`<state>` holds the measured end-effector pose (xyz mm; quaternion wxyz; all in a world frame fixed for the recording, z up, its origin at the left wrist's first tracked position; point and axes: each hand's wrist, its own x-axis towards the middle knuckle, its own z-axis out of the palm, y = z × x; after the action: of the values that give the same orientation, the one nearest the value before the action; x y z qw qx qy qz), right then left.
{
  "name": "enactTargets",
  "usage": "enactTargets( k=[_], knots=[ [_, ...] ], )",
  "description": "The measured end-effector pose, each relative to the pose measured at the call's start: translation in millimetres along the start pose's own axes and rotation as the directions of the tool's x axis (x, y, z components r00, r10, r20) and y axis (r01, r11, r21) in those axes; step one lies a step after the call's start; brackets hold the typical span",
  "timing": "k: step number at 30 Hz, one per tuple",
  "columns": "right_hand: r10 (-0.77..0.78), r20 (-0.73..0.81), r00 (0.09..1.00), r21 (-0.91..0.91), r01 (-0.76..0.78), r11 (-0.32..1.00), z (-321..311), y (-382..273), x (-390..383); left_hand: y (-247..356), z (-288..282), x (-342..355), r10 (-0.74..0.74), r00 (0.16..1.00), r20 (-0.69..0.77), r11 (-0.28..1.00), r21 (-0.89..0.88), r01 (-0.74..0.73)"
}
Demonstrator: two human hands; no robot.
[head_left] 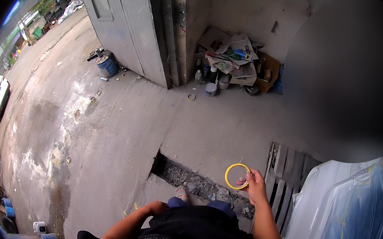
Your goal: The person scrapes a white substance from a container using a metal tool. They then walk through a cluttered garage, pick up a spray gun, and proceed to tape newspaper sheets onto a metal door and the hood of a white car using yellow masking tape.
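My right hand (255,187) is closed on the near right side of a thin roll of yellow tape (227,176), in front of my body. A short loose end of the tape sticks up from the top of the ring. My left hand (157,207) hangs by my left thigh, touching or close to the dark trousers. Its fingers are mostly hidden, and I make out nothing in it.
A rubble-filled trench (197,184) crosses the floor at my feet, with wooden slats (279,189) to its right. Plastic sheeting (366,224) covers a white body at right. Newspapers (240,43) and cans lie by the wall; a blue bucket (107,66) stands near the grey door (132,20).
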<state>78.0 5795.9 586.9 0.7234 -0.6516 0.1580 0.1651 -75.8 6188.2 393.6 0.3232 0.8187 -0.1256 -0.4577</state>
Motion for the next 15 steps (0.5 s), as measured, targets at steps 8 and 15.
enactTargets(
  k=[8, 15],
  knots=[
    [0.064, 0.059, 0.996, 0.231, -0.076, 0.970, -36, -34, 140, -29, -127, 141, 0.032, 0.988, 0.148, 0.957, 0.281, -0.073],
    [0.209, 0.085, 0.974, 0.375, -0.226, 0.899, -81, -75, 336, 66, -317, 250, 0.004, 0.997, 0.071, 0.893, 0.448, -0.036]
  ],
)
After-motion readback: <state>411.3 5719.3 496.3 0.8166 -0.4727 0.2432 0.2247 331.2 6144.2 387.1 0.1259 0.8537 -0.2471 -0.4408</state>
